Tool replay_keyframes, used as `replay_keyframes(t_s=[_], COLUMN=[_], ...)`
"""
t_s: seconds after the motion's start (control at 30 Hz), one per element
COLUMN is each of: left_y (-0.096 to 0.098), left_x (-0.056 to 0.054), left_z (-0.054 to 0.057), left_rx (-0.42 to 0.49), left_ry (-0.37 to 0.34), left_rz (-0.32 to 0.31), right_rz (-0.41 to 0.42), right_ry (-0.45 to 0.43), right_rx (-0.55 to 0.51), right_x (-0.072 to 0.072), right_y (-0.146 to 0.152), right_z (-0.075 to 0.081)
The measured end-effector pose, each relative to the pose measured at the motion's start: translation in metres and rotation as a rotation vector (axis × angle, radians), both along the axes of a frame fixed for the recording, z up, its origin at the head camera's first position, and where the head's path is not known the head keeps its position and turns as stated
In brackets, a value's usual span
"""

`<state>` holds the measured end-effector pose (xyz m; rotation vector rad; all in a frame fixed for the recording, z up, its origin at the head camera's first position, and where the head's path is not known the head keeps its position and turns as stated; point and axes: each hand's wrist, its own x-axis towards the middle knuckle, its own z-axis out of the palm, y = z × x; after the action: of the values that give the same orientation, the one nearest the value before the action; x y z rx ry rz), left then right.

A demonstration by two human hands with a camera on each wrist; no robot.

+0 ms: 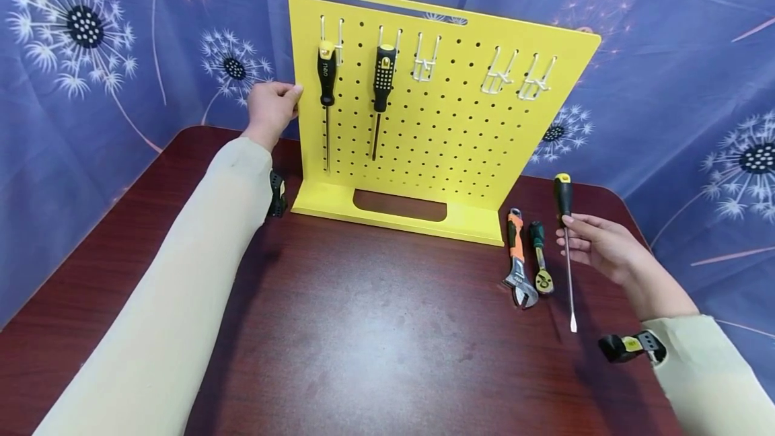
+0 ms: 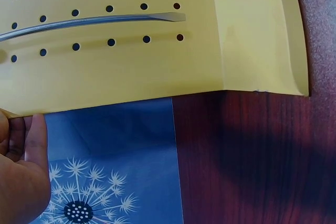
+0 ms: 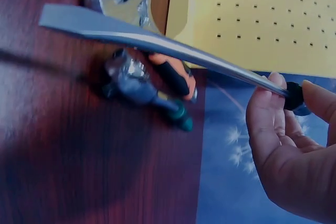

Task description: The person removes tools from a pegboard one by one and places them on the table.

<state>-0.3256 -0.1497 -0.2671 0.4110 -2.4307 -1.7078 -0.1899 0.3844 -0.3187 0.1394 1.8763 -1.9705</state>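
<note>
Yellow metal, punched with rows of small holes, makes up the single pegboard [image 1: 478,113] that stands on the dark red-brown bench [image 1: 375,328]. It carries five white double hooks [image 1: 425,66]; two screwdrivers hang from the two leftmost, one with a plain black-and-yellow handle [image 1: 327,79], the other with a dotted one [image 1: 384,86]. A third screwdriver [image 1: 568,253] is held up to the right of the pegboard. One orange-handled adjustable wrench [image 1: 517,258] and one green-handled ratchet [image 1: 541,258] lie side by side just right of the pegboard's foot.

The bench's back edge runs behind the pegboard, with a blue dandelion-print curtain [image 1: 181,19] beyond; a wide stretch of bench reaches forward from the pegboard's foot.

Of the two hands, the left hand [image 1: 272,106] pinches the pegboard's left edge between thumb and fingers. The right hand [image 1: 602,244] has its thumb and fingertips closed on the third screwdriver where handle meets shaft, handle up. This screwdriver has a black handle capped in yellow, and a long steel shaft ending in a flat blade; the blade seems off the bench, though the right wrist view is blurred.
</note>
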Motion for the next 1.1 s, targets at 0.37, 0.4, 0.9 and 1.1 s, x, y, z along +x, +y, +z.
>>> replay_keyframes(t_s=[0.37, 0.4, 0.9, 1.1], left_y=[0.000, 0.000, 0.001, 0.000], left_x=[0.000, 0.000, 0.001, 0.001], left_z=[-0.001, -0.001, 0.000, 0.001], left_rx=[0.005, 0.010, 0.005, 0.008], left_ry=[0.008, 0.008, 0.004, 0.004], left_rz=[-0.005, -0.003, -0.003, 0.000], right_rz=[-0.007, -0.010, 0.008, 0.010], right_ry=[-0.084, -0.089, -0.116, -0.124], right_rx=[0.134, 0.141, 0.252, 0.277], right_x=[-0.001, -0.001, -0.005, -0.007], right_y=[0.019, 0.021, 0.028, 0.025], right_z=[-0.011, -0.012, -0.022, -0.027])
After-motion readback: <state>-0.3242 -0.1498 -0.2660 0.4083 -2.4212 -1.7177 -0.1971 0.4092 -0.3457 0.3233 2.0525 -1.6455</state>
